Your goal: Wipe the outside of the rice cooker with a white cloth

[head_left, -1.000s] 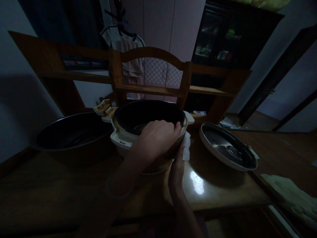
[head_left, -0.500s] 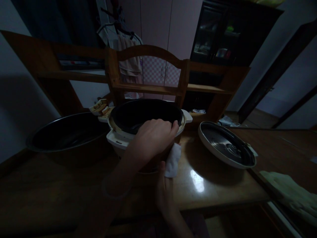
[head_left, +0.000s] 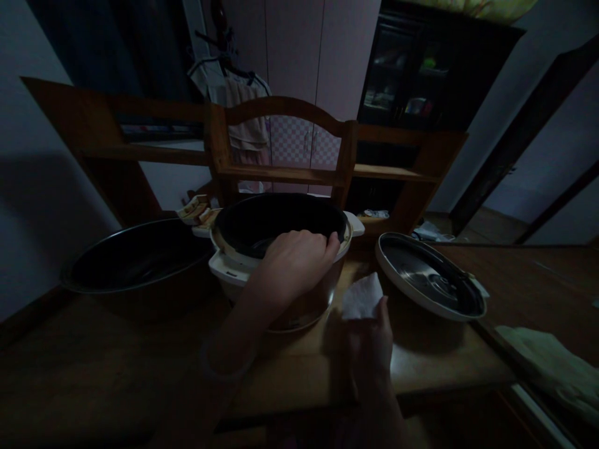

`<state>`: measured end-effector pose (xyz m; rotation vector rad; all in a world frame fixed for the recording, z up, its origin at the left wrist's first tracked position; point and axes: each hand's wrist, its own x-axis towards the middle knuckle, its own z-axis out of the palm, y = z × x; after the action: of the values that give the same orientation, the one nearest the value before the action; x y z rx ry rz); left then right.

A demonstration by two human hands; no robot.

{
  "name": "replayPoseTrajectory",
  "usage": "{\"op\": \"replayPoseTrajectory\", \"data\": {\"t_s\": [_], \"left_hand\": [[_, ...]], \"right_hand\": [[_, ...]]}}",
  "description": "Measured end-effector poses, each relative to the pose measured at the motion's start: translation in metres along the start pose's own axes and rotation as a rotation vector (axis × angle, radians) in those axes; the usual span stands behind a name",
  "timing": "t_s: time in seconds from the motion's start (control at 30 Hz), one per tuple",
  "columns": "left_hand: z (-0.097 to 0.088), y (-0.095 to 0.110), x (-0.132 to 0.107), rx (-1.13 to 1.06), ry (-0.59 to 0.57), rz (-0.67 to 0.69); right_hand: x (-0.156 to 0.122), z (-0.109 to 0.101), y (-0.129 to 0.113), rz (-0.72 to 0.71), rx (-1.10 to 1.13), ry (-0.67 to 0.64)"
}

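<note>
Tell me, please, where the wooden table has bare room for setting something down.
Front left: bare tabletop, bordered by the black pot and left forearm. A narrower gap lies between cooker and lid, but the right grip, holding white wipe, is there. Crowded: cooker's left side, beside the pot.

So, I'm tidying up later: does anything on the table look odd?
The lid lies off the cooker, tilted, inner side showing, which looks out of place with the cooker open. I see no spill, but it's dim.

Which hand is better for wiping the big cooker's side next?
Probably the right hand: it holds the white cloth or tissue near the cooker, while the left hand seems busy gripping the cooker.
</note>
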<state>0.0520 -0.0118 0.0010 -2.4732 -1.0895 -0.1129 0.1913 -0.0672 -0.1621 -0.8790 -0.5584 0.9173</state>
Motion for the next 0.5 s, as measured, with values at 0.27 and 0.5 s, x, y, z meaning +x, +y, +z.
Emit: {"op": "replayPoseTrajectory", "data": {"t_s": [0.27, 0.5], "left_hand": [[0.001, 0.000, 0.001, -0.010, -0.001, -0.001], [-0.007, 0.002, 0.002, -0.035, -0.043, -0.023]], "right_hand": [[0.035, 0.050, -0.003, -0.163, -0.045, -0.072], [-0.003, 0.064, 0.023, -0.149, -0.204, -0.082]]}}
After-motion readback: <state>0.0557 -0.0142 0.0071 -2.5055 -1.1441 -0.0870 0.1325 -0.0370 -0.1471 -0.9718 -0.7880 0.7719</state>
